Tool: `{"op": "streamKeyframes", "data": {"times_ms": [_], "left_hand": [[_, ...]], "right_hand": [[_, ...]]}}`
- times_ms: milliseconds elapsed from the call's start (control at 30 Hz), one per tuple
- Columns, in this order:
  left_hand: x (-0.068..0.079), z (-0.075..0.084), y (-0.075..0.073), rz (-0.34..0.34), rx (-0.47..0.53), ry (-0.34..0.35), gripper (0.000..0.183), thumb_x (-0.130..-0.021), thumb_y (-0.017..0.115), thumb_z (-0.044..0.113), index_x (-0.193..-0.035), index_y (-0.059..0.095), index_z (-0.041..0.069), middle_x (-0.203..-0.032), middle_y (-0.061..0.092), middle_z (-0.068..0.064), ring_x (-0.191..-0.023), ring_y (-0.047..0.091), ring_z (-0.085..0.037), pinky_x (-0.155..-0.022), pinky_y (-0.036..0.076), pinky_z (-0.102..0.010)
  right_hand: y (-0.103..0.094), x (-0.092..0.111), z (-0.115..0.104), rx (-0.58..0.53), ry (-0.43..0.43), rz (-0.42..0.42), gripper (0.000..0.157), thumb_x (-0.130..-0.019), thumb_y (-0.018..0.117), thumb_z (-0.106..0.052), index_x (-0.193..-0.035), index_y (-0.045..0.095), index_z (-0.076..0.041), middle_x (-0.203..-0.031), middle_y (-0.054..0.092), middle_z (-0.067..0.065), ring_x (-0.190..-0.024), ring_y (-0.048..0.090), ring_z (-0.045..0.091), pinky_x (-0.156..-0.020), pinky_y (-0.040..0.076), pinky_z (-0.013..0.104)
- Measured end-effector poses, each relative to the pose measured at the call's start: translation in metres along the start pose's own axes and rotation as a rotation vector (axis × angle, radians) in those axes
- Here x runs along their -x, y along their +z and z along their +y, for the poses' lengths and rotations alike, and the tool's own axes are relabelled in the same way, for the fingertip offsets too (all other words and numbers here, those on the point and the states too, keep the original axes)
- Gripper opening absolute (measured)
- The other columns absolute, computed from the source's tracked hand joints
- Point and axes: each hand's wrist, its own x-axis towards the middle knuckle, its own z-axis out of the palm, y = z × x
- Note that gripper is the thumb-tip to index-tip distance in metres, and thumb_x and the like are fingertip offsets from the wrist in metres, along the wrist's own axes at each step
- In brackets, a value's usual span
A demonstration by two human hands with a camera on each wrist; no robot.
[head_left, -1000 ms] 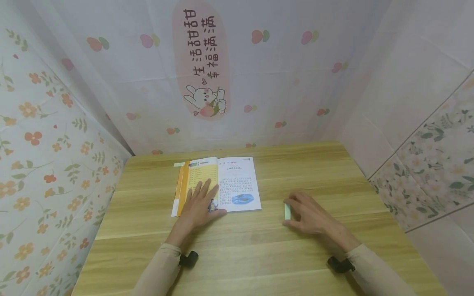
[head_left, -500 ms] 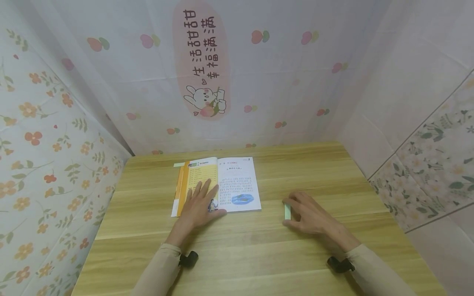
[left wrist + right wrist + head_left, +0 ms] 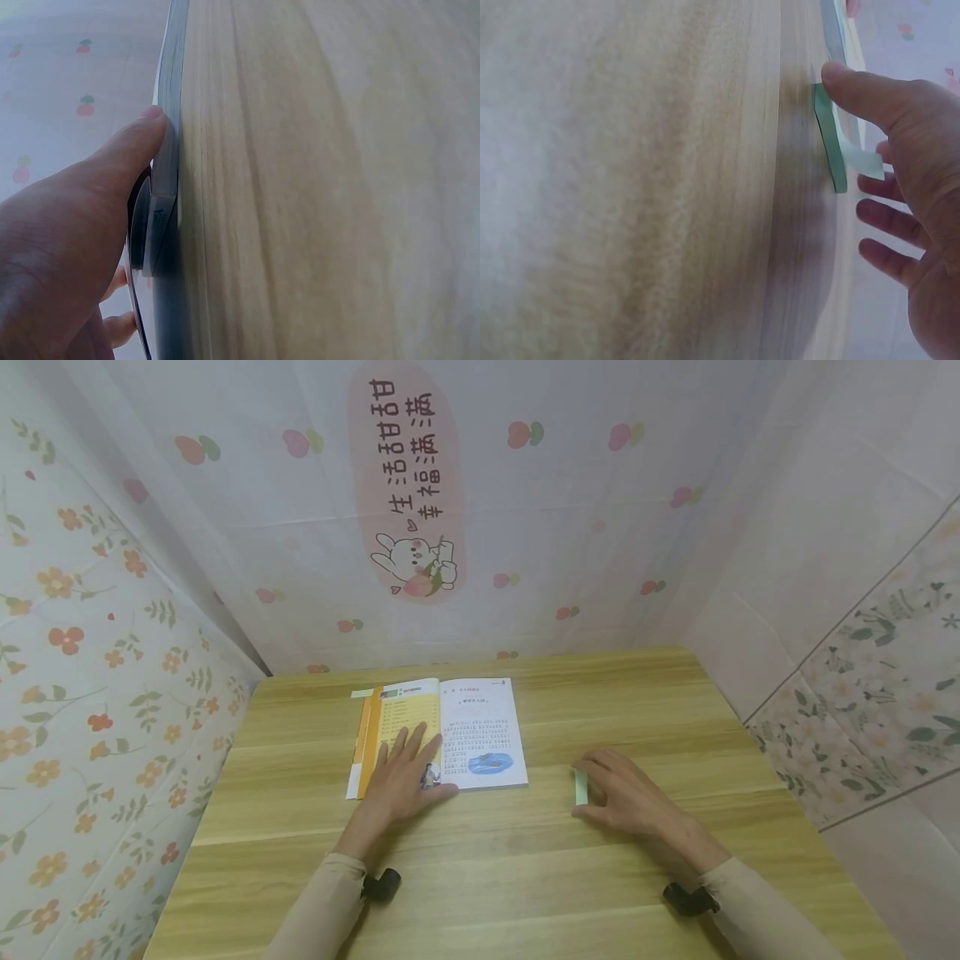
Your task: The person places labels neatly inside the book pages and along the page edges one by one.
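Note:
An open book (image 3: 480, 727) lies on the wooden table, its left page yellow and its right page white with print and a blue picture. My left hand (image 3: 403, 781) rests on the yellow page with the fingers spread, and the thumb reaches the lower edge. In the left wrist view the thumb lies against the thick page block (image 3: 171, 135). To the right of the book, my right hand (image 3: 622, 795) holds a small pale green sticky note pad (image 3: 581, 787) between thumb and index finger. Its top sheet (image 3: 862, 161) curls up from the pad in the right wrist view.
A pale green strip (image 3: 365, 696) sticks out at the book's upper left corner. The wooden table (image 3: 495, 877) meets a printed curtain (image 3: 555, 543) at the back, with a floral curtain (image 3: 97, 718) along the left side.

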Motion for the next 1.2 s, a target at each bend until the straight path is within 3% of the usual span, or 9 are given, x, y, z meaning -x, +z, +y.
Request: {"op": "streamKeyframes", "data": {"times_ms": [200, 300, 433, 567, 733, 900, 1067, 1200], "left_hand": [[-0.0004, -0.0011, 0.0001, -0.001, -0.002, 0.003, 0.101, -0.099, 0.071, 0.076, -0.178, 0.037, 0.023, -0.191, 0.020, -0.016, -0.176, 0.017, -0.051, -0.139, 0.016, -0.080], [-0.0001, -0.0015, 0.0008, 0.002, -0.004, 0.004, 0.102, -0.099, 0.071, 0.077, -0.178, 0.038, 0.023, -0.191, 0.020, -0.016, -0.176, 0.018, -0.052, -0.139, 0.017, -0.080], [-0.0002, -0.0017, 0.0011, 0.005, -0.002, 0.003, 0.102, -0.099, 0.071, 0.077, -0.178, 0.038, 0.023, -0.191, 0.020, -0.016, -0.176, 0.018, -0.051, -0.139, 0.017, -0.080], [-0.0001, -0.0018, 0.0012, 0.004, -0.003, 0.000, 0.102, -0.099, 0.070, 0.077, -0.178, 0.037, 0.024, -0.191, 0.020, -0.015, -0.176, 0.017, -0.051, -0.139, 0.016, -0.080], [0.0001, -0.0009, 0.0008, 0.002, 0.006, -0.004, 0.101, -0.099, 0.071, 0.077, -0.178, 0.037, 0.024, -0.191, 0.019, -0.015, -0.177, 0.016, -0.050, -0.140, 0.014, -0.079], [0.0006, -0.0002, 0.0008, -0.002, 0.006, -0.002, 0.101, -0.099, 0.070, 0.077, -0.178, 0.037, 0.024, -0.191, 0.019, -0.015, -0.177, 0.016, -0.050, -0.140, 0.014, -0.079], [0.0008, -0.0008, 0.0013, -0.003, 0.005, -0.003, 0.101, -0.099, 0.070, 0.077, -0.178, 0.037, 0.024, -0.191, 0.019, -0.015, -0.177, 0.016, -0.050, -0.140, 0.014, -0.079], [0.0003, -0.0018, 0.0015, 0.003, 0.007, 0.001, 0.101, -0.099, 0.070, 0.077, -0.178, 0.037, 0.024, -0.191, 0.019, -0.015, -0.177, 0.016, -0.050, -0.139, 0.014, -0.080]], "right_hand": [[0.0025, -0.0001, 0.0016, 0.000, -0.043, 0.054, 0.071, -0.080, 0.104, -0.041, -0.134, 0.076, -0.003, -0.127, 0.076, 0.010, -0.119, 0.070, 0.027, -0.104, 0.063, 0.049], [0.0025, 0.0004, 0.0007, -0.023, -0.038, 0.056, 0.074, -0.080, 0.104, -0.039, -0.138, 0.074, -0.003, -0.128, 0.076, 0.010, -0.119, 0.070, 0.026, -0.103, 0.063, 0.049], [0.0023, 0.0002, -0.0009, -0.102, 0.027, 0.018, 0.077, -0.085, 0.101, -0.034, -0.148, 0.069, -0.003, -0.134, 0.075, 0.011, -0.124, 0.070, 0.028, -0.106, 0.063, 0.053], [0.0023, -0.0014, -0.0012, -0.200, 0.118, -0.010, 0.065, -0.093, 0.095, -0.021, -0.148, 0.068, -0.002, -0.136, 0.076, 0.012, -0.127, 0.072, 0.030, -0.108, 0.063, 0.056], [0.0020, -0.0037, 0.0000, -0.323, 0.202, 0.018, 0.042, -0.097, 0.088, -0.007, -0.137, 0.074, -0.001, -0.124, 0.081, 0.010, -0.113, 0.079, 0.027, -0.098, 0.069, 0.046], [0.0005, -0.0041, 0.0017, -0.380, 0.227, 0.021, 0.019, -0.098, 0.087, -0.006, -0.114, 0.079, -0.011, -0.110, 0.083, -0.001, -0.102, 0.079, 0.016, -0.091, 0.068, 0.033], [-0.0026, -0.0031, 0.0022, -0.360, 0.223, -0.016, 0.017, -0.097, 0.087, -0.006, -0.102, 0.079, -0.020, -0.103, 0.081, -0.010, -0.101, 0.075, 0.008, -0.092, 0.065, 0.033], [-0.0037, -0.0038, 0.0022, -0.356, 0.206, -0.021, 0.015, -0.097, 0.087, -0.007, -0.098, 0.079, -0.019, -0.100, 0.079, -0.010, -0.098, 0.071, 0.006, -0.089, 0.062, 0.031]]}}
